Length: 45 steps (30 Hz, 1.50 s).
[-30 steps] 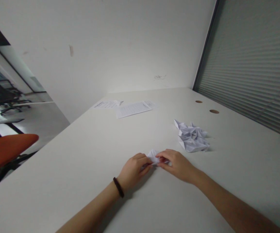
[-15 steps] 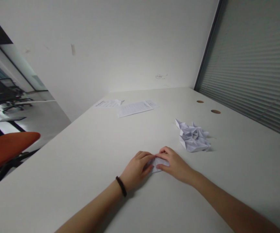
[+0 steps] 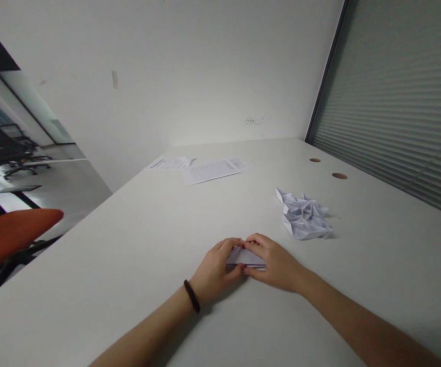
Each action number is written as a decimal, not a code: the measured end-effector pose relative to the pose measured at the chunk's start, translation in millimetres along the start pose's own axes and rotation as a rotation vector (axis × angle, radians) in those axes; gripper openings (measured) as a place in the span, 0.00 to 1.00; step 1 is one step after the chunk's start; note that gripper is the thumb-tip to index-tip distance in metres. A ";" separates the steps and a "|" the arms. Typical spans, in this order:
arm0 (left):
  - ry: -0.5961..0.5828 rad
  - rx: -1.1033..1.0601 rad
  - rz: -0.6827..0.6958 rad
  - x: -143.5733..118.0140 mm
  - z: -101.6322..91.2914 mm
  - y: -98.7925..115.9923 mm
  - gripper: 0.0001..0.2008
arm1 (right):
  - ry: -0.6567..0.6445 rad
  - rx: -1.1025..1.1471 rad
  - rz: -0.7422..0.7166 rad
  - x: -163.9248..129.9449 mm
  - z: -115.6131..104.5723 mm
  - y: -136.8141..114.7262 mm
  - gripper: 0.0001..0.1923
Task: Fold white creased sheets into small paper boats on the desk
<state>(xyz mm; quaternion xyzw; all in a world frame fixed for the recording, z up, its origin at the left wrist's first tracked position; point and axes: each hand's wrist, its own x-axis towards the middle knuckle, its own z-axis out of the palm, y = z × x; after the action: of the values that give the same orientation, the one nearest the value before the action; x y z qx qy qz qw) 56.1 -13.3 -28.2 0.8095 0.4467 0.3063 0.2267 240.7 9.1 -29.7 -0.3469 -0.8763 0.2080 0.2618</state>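
A small piece of folded white paper (image 3: pixel 246 256) is at the front middle of the table, between my two hands. My left hand (image 3: pixel 220 265), with a dark band at the wrist, grips its left side, fingers at the far edge and thumb at the near edge. On the other side, my right hand (image 3: pixel 276 261) holds the paper the same way. Both sets of fingertips nearly meet at the paper's middle. Its side ends are hidden under my hands. Beyond my right hand lies a cluster of folded white paper pieces (image 3: pixel 305 216).
Printed sheets (image 3: pixel 212 172) lie flat toward the back of the white table (image 3: pixel 128 244). Two round holes, one of them a nearer hole (image 3: pixel 339 176), are at the right by the window blinds (image 3: pixel 396 102). An orange chair seat (image 3: pixel 17 232) stands left of the table.
The near edge of the paper now shows layers lifted along it, and both thumbs have come together at that edge. The paper cluster and printed sheets have stayed put.
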 end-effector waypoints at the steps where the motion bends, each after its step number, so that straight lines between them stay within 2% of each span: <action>1: 0.026 -0.008 -0.009 0.0 0.0 -0.4 0.20 | 0.003 -0.011 -0.009 0.2 0.8 0.2 0.20; 7: 0.155 0.002 0.065 1.1 1.2 -4.0 0.15 | 0.035 -0.004 -0.010 2.2 3.5 0.6 0.12; 14: 0.246 0.030 0.106 -0.5 3.2 -3.0 0.21 | 0.065 0.094 0.143 3.6 4.3 -4.2 0.10; 17: 0.197 0.019 0.165 0.7 3.3 -7.9 0.19 | 0.085 0.057 0.152 3.8 4.1 0.7 0.13; 22: 0.038 0.077 0.182 2.0 2.4 -14.4 0.12 | 0.069 -0.023 0.019 0.4 1.6 10.2 0.15; 26: -0.050 0.133 0.172 1.6 -0.7 -13.2 0.08 | 0.014 -0.024 -0.024 -1.5 -0.6 9.7 0.10; 29: -0.073 0.120 0.152 1.6 -2.3 -12.1 0.09 | 0.008 -0.001 -0.003 -1.0 -1.4 8.7 0.02; 33: -0.064 0.071 0.080 2.5 -2.3 -9.5 0.09 | 0.029 0.045 0.039 0.9 -0.3 7.7 0.06; 39: 0.050 0.052 -0.100 5.9 3.1 -7.5 0.10 | 0.087 0.151 0.180 7.3 5.6 3.3 0.09; 43: 0.168 -0.036 -0.156 7.8 7.3 -13.0 0.09 | 0.137 0.235 0.318 12.2 12.1 6.9 0.02; 45: 0.173 -0.105 -0.195 8.0 8.2 -16.2 0.11 | 0.145 0.297 0.375 13.8 14.8 10.5 0.10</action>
<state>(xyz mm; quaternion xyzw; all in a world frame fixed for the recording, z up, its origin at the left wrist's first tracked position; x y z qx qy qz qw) 55.7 0.9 -42.1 0.7197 0.5246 0.3742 0.2583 228.4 23.4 -42.6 -0.4752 -0.7351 0.3541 0.3292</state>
